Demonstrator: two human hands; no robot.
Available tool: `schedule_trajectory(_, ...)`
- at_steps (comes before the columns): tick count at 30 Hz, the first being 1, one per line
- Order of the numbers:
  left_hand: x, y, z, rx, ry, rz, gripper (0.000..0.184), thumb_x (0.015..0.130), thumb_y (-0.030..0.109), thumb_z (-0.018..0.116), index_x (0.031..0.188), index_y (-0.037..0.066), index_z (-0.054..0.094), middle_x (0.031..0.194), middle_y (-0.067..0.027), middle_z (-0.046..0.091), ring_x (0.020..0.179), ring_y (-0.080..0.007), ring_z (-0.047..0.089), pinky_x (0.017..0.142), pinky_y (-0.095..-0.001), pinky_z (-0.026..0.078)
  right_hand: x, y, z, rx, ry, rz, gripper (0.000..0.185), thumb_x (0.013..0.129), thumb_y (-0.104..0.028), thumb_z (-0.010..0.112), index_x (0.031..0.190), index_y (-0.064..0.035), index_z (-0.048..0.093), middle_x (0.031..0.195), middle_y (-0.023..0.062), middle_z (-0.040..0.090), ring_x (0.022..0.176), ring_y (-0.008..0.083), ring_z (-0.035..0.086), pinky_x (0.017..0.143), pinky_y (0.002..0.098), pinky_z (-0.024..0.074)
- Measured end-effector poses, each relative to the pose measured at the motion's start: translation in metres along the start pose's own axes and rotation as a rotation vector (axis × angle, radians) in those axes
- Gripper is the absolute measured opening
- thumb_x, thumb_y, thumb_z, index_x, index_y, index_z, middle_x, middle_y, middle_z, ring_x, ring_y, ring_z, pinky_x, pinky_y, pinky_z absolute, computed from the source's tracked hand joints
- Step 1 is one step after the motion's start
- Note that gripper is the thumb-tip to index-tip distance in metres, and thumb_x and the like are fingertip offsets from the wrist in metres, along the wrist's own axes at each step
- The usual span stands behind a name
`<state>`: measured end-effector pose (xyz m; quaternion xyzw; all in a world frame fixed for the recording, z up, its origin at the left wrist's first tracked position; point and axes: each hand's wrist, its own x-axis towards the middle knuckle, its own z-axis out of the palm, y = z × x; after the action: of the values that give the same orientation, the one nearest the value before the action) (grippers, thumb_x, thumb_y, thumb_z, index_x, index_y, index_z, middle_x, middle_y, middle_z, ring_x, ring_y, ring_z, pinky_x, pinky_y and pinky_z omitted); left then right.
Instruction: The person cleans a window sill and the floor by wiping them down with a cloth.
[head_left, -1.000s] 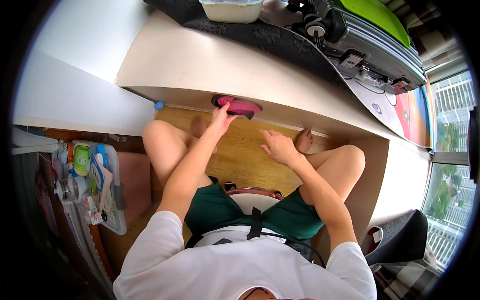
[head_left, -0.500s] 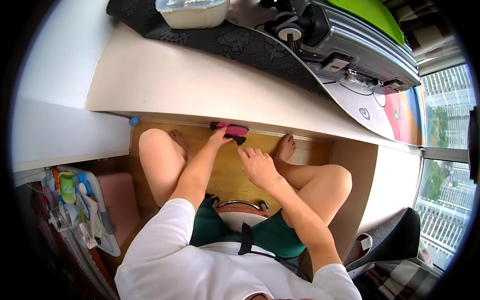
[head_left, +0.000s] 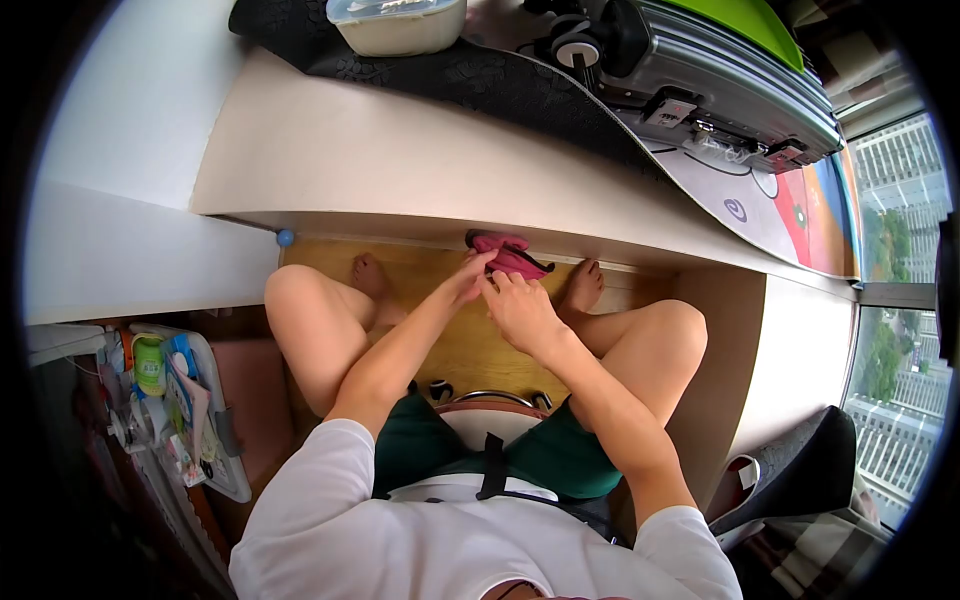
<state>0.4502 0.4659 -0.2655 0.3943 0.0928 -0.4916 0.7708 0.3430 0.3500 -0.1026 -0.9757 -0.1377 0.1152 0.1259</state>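
A soft pink item with black edging, perhaps a pouch or a shoe, is held up in front of the low cream ledge. Its exact kind is not clear. My left hand grips its near left side, the fingers partly hidden. Close beside it, my right hand has bent fingers at the item's lower edge, seemingly pinching it; the fingertips are hard to make out. Both hands are between my knees, above the wooden floor.
Over the cream ledge lies a dark patterned mat, bearing a lidded plastic box and a silver suitcase. A cart with bottles stands left. A small blue ball is by the wall; windows are at right.
My left hand has carried the pink and black item to the right. My right hand, apart from it before, now meets it. The item has turned and shows more pink.
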Motion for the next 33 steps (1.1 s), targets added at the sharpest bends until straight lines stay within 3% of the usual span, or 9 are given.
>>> schedule_trajectory(1, -0.008, 0.003, 0.003, 0.06, -0.082, 0.069, 0.032, 0.097, 0.012, 0.053, 0.127, 0.004, 0.052, 0.127, -0.014, 0.058, 0.112, -0.0242, 0.06, 0.092, -0.0406, 0.052, -0.001, -0.003, 0.0, 0.001, 0.008, -0.01, 0.051, 0.081, -0.019, 0.07, 0.125, -0.0023, 0.049, 0.108, 0.0135, 0.056, 0.1, 0.0297, 0.059, 0.081, 0.043, 0.0516)
schedule_trajectory(2, -0.02, 0.01, 0.017, 0.093, -0.011, 0.066, 0.031, 0.096, 0.014, 0.055, 0.125, 0.002, 0.051, 0.121, -0.0132, 0.062, 0.104, -0.0233, 0.064, 0.088, -0.0381, 0.054, -0.003, -0.007, -0.001, 0.006, 0.014, -0.02, 0.052, 0.081, -0.02, 0.07, 0.125, -0.0026, 0.049, 0.109, 0.0135, 0.057, 0.1, 0.0296, 0.059, 0.081, 0.043, 0.0515)
schedule_trajectory(5, -0.043, 0.029, 0.04, 0.123, 0.297, 0.054, 0.028, 0.097, 0.014, 0.054, 0.122, 0.003, 0.053, 0.116, -0.0133, 0.063, 0.101, -0.0228, 0.065, 0.087, -0.0388, 0.055, -0.007, -0.012, -0.006, 0.038, 0.022, -0.038, 0.053, 0.082, -0.02, 0.07, 0.127, -0.0035, 0.048, 0.113, 0.0137, 0.057, 0.103, 0.0291, 0.059, 0.082, 0.0429, 0.0513)
schedule_trajectory(9, -0.076, 0.06, 0.04, 0.34, 0.432, 0.142, 0.026, 0.096, 0.013, 0.054, 0.119, 0.003, 0.052, 0.116, -0.0125, 0.063, 0.102, -0.0223, 0.064, 0.085, -0.0376, 0.055, -0.014, -0.008, -0.015, 0.032, -0.002, -0.012, 0.057, 0.083, -0.021, 0.068, 0.134, -0.0048, 0.046, 0.117, 0.0138, 0.057, 0.105, 0.0289, 0.059, 0.082, 0.0429, 0.051)
schedule_trajectory(14, -0.046, 0.05, -0.04, 0.439, 0.829, 0.199, 0.034, 0.099, 0.015, 0.05, 0.131, 0.008, 0.041, 0.128, -0.0106, 0.054, 0.113, -0.0219, 0.056, 0.096, -0.0372, 0.046, -0.019, -0.004, -0.02, 0.005, -0.042, 0.015, 0.059, 0.085, -0.018, 0.066, 0.138, -0.0047, 0.044, 0.118, 0.0139, 0.056, 0.106, 0.0291, 0.058, 0.083, 0.0427, 0.0503)
schedule_trajectory(16, -0.004, 0.029, -0.109, 0.441, 0.939, 0.176, 0.038, 0.1, 0.015, 0.049, 0.135, 0.009, 0.038, 0.129, -0.0101, 0.053, 0.112, -0.0223, 0.056, 0.095, -0.0364, 0.047, -0.02, -0.005, -0.024, 0.033, -0.045, 0.01, 0.058, 0.085, -0.017, 0.065, 0.138, -0.0042, 0.044, 0.119, 0.0146, 0.056, 0.107, 0.0292, 0.057, 0.083, 0.0426, 0.05)
schedule_trajectory(25, 0.036, 0.01, -0.179, 0.699, 1.047, 0.003, 0.03, 0.088, 0.018, 0.06, 0.113, 0.002, 0.055, 0.112, -0.0178, 0.062, 0.103, -0.0299, 0.062, 0.087, -0.039, 0.05, -0.024, 0.0, -0.029, 0.048, -0.041, 0.023, 0.058, 0.085, -0.015, 0.063, 0.139, -0.004, 0.045, 0.119, 0.0158, 0.055, 0.108, 0.0294, 0.056, 0.089, 0.0415, 0.0481)
schedule_trajectory(33, 0.046, -0.013, -0.123, 0.99, 1.118, 0.19, 0.031, 0.079, 0.021, 0.068, 0.099, -0.002, 0.064, 0.102, -0.025, 0.066, 0.097, -0.0385, 0.065, 0.083, -0.0438, 0.051, -0.019, 0.0, -0.032, 0.033, 0.004, 0.023, 0.055, 0.085, -0.014, 0.062, 0.136, -0.0039, 0.047, 0.114, 0.0142, 0.056, 0.104, 0.0285, 0.057, 0.085, 0.0404, 0.0481)
